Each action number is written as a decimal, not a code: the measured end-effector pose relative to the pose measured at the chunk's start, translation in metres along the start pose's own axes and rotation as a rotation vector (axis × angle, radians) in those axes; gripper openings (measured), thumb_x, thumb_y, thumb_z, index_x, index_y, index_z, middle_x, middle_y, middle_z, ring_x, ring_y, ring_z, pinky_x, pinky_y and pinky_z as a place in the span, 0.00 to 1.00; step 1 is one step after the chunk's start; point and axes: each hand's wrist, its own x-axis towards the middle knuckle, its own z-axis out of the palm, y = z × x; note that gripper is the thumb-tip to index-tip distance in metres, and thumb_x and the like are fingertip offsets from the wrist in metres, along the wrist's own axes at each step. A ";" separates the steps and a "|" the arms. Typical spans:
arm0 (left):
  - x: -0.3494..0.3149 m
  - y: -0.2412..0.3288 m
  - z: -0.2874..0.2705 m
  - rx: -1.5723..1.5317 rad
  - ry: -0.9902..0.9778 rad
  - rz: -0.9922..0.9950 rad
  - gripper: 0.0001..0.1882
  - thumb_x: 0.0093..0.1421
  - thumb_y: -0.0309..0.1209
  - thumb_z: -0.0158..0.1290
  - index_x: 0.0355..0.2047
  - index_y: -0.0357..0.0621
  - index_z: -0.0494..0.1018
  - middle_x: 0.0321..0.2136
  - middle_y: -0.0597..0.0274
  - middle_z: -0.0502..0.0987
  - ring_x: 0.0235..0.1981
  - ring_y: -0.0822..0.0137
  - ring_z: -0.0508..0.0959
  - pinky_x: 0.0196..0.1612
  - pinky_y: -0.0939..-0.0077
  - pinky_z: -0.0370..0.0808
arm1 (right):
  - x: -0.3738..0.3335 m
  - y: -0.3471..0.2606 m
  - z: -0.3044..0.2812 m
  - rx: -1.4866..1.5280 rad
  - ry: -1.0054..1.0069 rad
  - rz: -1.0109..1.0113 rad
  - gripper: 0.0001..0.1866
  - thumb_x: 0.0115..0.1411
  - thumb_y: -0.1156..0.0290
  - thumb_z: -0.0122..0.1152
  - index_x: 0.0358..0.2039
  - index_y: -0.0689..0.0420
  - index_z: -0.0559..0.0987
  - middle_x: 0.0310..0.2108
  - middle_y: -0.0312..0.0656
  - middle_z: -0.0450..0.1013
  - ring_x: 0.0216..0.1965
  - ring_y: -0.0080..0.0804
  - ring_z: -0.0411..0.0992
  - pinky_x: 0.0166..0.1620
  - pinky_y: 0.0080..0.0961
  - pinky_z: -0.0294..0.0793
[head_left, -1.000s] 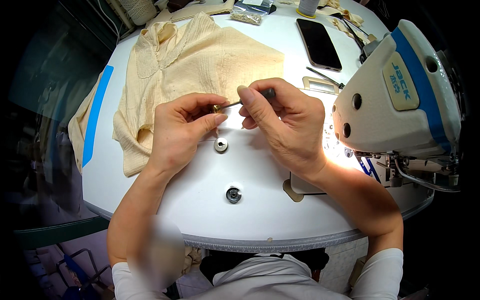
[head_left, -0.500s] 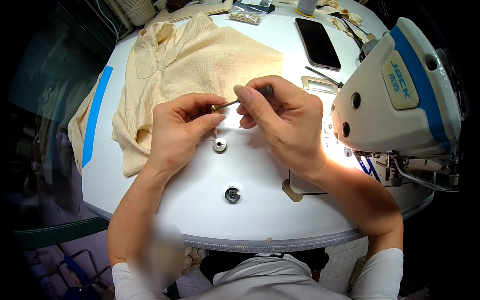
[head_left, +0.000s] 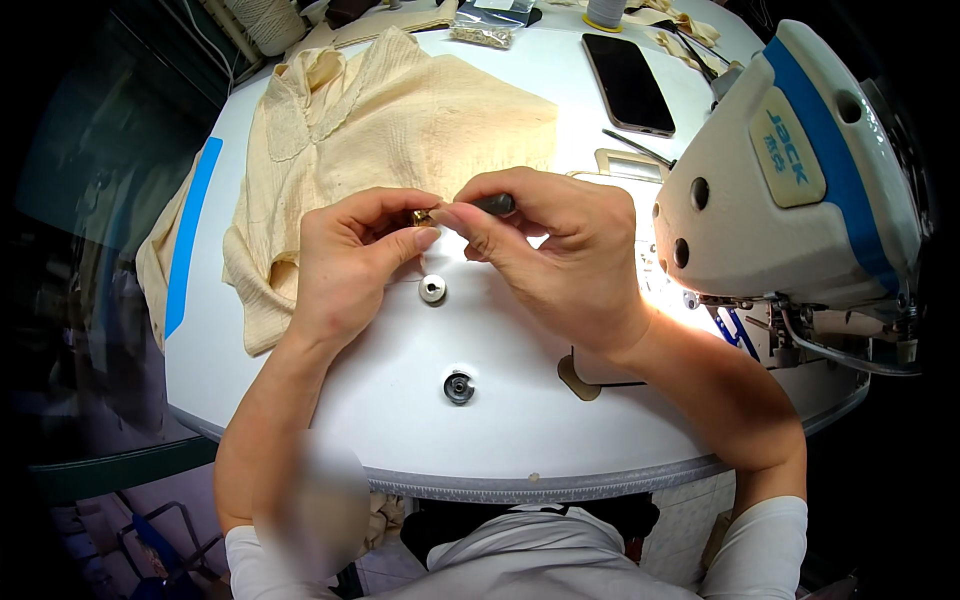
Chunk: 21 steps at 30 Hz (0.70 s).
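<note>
Above the white sewing table [head_left: 520, 430], my left hand [head_left: 345, 260] pinches a small brass-coloured metal part [head_left: 422, 217] between thumb and fingertips. My right hand [head_left: 570, 260] is closed on a small screwdriver; its dark handle [head_left: 497, 204] shows above the thumb, while the fingers cover the shaft and tip. Both hands' fingertips meet at the brass part. Just below them lies a silver round bobbin case [head_left: 432, 289] with a pale thread running up from it. Closer to the front edge sits a dark round metal piece [head_left: 459, 387], notched on one side.
A cream garment [head_left: 400, 120] spreads behind my left hand. The white and blue sewing machine head [head_left: 790, 190], lamp lit, stands on the right. Farther back are a black phone [head_left: 628, 83], a thin dark tool [head_left: 638, 147] and a plastic bag of small pieces [head_left: 487, 30].
My right hand has moved left, closer to my left fingertips, and the screwdriver's shaft is now covered. The left hand keeps its pinch on the brass part. The whole view has shifted slightly.
</note>
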 end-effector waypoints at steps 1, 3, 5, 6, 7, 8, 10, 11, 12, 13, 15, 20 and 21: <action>0.000 0.000 0.000 -0.005 0.001 0.004 0.13 0.58 0.18 0.59 0.44 0.32 0.78 0.34 0.60 0.81 0.33 0.76 0.79 0.36 0.85 0.78 | 0.000 0.000 -0.001 -0.012 -0.007 -0.002 0.04 0.55 0.76 0.68 0.31 0.63 0.83 0.21 0.44 0.77 0.19 0.24 0.75 0.23 0.18 0.71; 0.000 -0.001 0.000 -0.003 0.001 0.009 0.13 0.58 0.18 0.59 0.44 0.32 0.78 0.34 0.60 0.81 0.34 0.76 0.79 0.36 0.85 0.78 | -0.001 0.000 -0.002 -0.018 -0.029 0.002 0.04 0.56 0.77 0.66 0.32 0.63 0.82 0.22 0.45 0.77 0.20 0.26 0.75 0.24 0.21 0.71; 0.000 0.000 0.000 0.000 0.001 0.011 0.13 0.58 0.17 0.58 0.44 0.32 0.78 0.34 0.60 0.81 0.34 0.76 0.79 0.36 0.85 0.78 | -0.001 0.000 -0.003 -0.019 -0.048 0.013 0.03 0.58 0.77 0.64 0.32 0.63 0.80 0.23 0.46 0.77 0.21 0.29 0.75 0.26 0.23 0.72; 0.000 0.000 0.000 0.002 0.001 0.010 0.13 0.58 0.17 0.58 0.44 0.32 0.78 0.34 0.60 0.81 0.34 0.76 0.79 0.36 0.85 0.77 | 0.000 -0.001 -0.003 -0.015 -0.056 0.023 0.03 0.58 0.77 0.63 0.32 0.63 0.79 0.23 0.46 0.77 0.22 0.32 0.75 0.26 0.24 0.72; 0.000 0.000 0.000 0.004 0.002 0.010 0.13 0.58 0.17 0.58 0.44 0.32 0.79 0.34 0.60 0.81 0.34 0.76 0.79 0.36 0.85 0.77 | 0.001 -0.001 -0.003 -0.011 -0.063 0.033 0.03 0.59 0.78 0.62 0.32 0.64 0.78 0.24 0.47 0.76 0.22 0.34 0.75 0.27 0.26 0.73; 0.000 0.001 0.000 0.006 -0.001 0.006 0.13 0.58 0.17 0.58 0.44 0.32 0.79 0.35 0.60 0.81 0.34 0.76 0.79 0.36 0.85 0.77 | 0.002 -0.001 -0.004 -0.035 -0.064 0.015 0.03 0.60 0.77 0.61 0.32 0.64 0.78 0.24 0.47 0.76 0.23 0.36 0.75 0.28 0.27 0.73; 0.001 0.003 0.002 0.010 -0.006 -0.003 0.13 0.58 0.17 0.58 0.44 0.32 0.79 0.35 0.60 0.81 0.34 0.76 0.79 0.36 0.85 0.77 | 0.003 -0.003 -0.004 -0.081 -0.067 -0.020 0.04 0.61 0.76 0.60 0.32 0.64 0.76 0.24 0.48 0.76 0.24 0.39 0.75 0.29 0.29 0.73; 0.000 0.003 0.001 0.006 -0.003 -0.009 0.13 0.58 0.17 0.58 0.44 0.32 0.79 0.35 0.60 0.81 0.34 0.76 0.79 0.36 0.85 0.77 | 0.004 -0.004 -0.005 -0.086 -0.086 -0.006 0.05 0.61 0.75 0.59 0.32 0.64 0.76 0.24 0.48 0.75 0.24 0.40 0.75 0.29 0.30 0.72; -0.001 0.003 0.001 0.003 0.000 -0.015 0.13 0.58 0.17 0.58 0.44 0.32 0.79 0.35 0.60 0.81 0.34 0.76 0.79 0.36 0.85 0.77 | 0.005 -0.007 -0.006 -0.091 -0.105 0.009 0.05 0.62 0.75 0.59 0.33 0.64 0.76 0.24 0.48 0.75 0.24 0.41 0.74 0.29 0.30 0.72; -0.001 0.002 0.000 0.000 0.004 -0.022 0.13 0.58 0.17 0.58 0.44 0.32 0.79 0.35 0.60 0.81 0.33 0.76 0.79 0.36 0.85 0.77 | 0.005 -0.008 -0.006 -0.096 -0.124 0.024 0.06 0.62 0.74 0.58 0.33 0.65 0.75 0.24 0.48 0.75 0.24 0.43 0.74 0.29 0.31 0.72; 0.000 0.002 0.001 0.005 -0.004 -0.013 0.12 0.58 0.17 0.58 0.44 0.32 0.79 0.35 0.60 0.81 0.33 0.76 0.79 0.36 0.85 0.77 | 0.006 -0.008 -0.009 -0.159 -0.128 0.005 0.06 0.64 0.74 0.57 0.37 0.64 0.76 0.26 0.46 0.76 0.26 0.34 0.74 0.31 0.25 0.72; 0.001 0.001 0.001 -0.009 -0.002 -0.013 0.12 0.58 0.17 0.58 0.44 0.32 0.79 0.35 0.60 0.81 0.34 0.76 0.79 0.36 0.85 0.77 | 0.006 -0.002 -0.004 -0.200 -0.053 -0.109 0.05 0.63 0.75 0.55 0.35 0.64 0.75 0.25 0.50 0.74 0.27 0.48 0.74 0.32 0.36 0.72; 0.001 0.001 0.001 -0.012 -0.002 -0.011 0.12 0.58 0.18 0.58 0.44 0.32 0.79 0.35 0.60 0.81 0.34 0.76 0.79 0.36 0.85 0.77 | 0.007 -0.002 -0.004 -0.215 -0.043 -0.129 0.05 0.63 0.75 0.55 0.35 0.64 0.75 0.25 0.50 0.74 0.28 0.49 0.74 0.32 0.36 0.72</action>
